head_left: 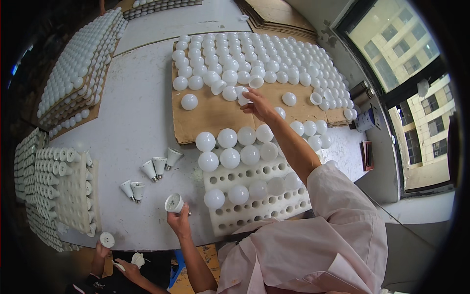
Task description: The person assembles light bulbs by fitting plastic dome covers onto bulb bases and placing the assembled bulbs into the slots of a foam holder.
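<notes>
In my left hand (179,223) is a white bulb base (173,202), its open round end up, held above the table's near edge. My right hand (259,105) reaches across the brown cardboard (210,105). Its fingers are closed on a white dome bulb cover (241,96) at the front of the rows of covers (229,63). Beside it, one tipped cover (218,87) shows its hollow inside. Several loose bulb bases (159,166) lie on the table left of a white foam tray (264,213), where domed bulbs (226,138) stand in rows.
Stacked layers of white domes (81,63) stand at the far left. Nearer are foam trays of bulb bases (73,191). At lower left, a co-worker's hand (100,250) holds another base. A tin can (364,121) stands by the window at right; cardboard sheets (279,17) lie behind.
</notes>
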`<state>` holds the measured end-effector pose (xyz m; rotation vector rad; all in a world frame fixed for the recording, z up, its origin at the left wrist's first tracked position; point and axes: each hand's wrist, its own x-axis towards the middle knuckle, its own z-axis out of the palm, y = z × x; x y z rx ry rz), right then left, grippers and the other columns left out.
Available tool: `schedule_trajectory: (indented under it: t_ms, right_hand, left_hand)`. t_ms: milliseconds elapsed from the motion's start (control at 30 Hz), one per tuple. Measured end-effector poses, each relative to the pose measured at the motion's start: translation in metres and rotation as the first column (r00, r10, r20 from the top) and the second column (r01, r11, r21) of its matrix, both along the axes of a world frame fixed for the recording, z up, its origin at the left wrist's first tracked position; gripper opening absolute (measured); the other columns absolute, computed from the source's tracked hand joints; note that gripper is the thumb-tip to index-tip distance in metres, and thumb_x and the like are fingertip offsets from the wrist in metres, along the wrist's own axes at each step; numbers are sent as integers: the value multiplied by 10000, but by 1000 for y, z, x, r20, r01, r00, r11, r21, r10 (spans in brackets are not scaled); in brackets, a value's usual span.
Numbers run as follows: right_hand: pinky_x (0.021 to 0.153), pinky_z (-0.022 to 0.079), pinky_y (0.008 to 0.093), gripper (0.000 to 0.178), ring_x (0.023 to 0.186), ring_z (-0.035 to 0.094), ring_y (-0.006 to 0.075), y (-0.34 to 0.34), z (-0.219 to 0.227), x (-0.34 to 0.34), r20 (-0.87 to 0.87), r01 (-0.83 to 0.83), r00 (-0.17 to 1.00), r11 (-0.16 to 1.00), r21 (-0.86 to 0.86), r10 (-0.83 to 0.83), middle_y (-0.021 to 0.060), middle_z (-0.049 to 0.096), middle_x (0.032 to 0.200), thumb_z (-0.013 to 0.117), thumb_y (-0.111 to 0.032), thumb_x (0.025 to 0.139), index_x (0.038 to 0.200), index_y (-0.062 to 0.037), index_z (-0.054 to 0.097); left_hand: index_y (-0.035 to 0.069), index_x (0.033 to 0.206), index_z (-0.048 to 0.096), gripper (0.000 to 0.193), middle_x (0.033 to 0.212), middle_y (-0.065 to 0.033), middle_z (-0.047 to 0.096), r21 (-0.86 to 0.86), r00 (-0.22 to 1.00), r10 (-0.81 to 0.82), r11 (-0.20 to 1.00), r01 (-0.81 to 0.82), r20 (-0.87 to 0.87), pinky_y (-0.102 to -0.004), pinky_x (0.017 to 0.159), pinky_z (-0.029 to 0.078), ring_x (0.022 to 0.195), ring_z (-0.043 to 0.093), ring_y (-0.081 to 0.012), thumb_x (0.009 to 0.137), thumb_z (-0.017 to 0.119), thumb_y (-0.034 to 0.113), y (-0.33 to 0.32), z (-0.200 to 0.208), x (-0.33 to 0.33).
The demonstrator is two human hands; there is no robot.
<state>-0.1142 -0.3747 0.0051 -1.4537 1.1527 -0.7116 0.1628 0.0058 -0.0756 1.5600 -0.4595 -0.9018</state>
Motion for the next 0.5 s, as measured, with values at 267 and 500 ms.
schedule_trajectory:
  t_ms: [267, 500]
  right_hand:
    - [657, 574, 293, 875, 823, 664, 204, 159, 43, -33, 663, -536, 688, 823, 190, 295, 127, 589, 1131, 805, -305, 719, 1412, -131, 300]
    - [654, 544, 283, 810, 1053, 573, 174, 242, 52, -48, 661, -520, 659, 852, 56, 359, 86, 559, 1203, 803, -450, 683, 1293, -109, 394]
  left_hand:
    - [-72, 1113, 568, 400, 990, -165, 665, -356, 845, -457, 866, 351, -279, -271, 604, 513, 698, 628, -137, 778, 684, 113, -3, 113, -77]
    - [-102, 1170, 510, 531, 1021, -240, 665, -395, 668, -718, 681, 617, -195, -210, 460, 454, 624, 639, -147, 802, 743, 202, -12, 135, -130]
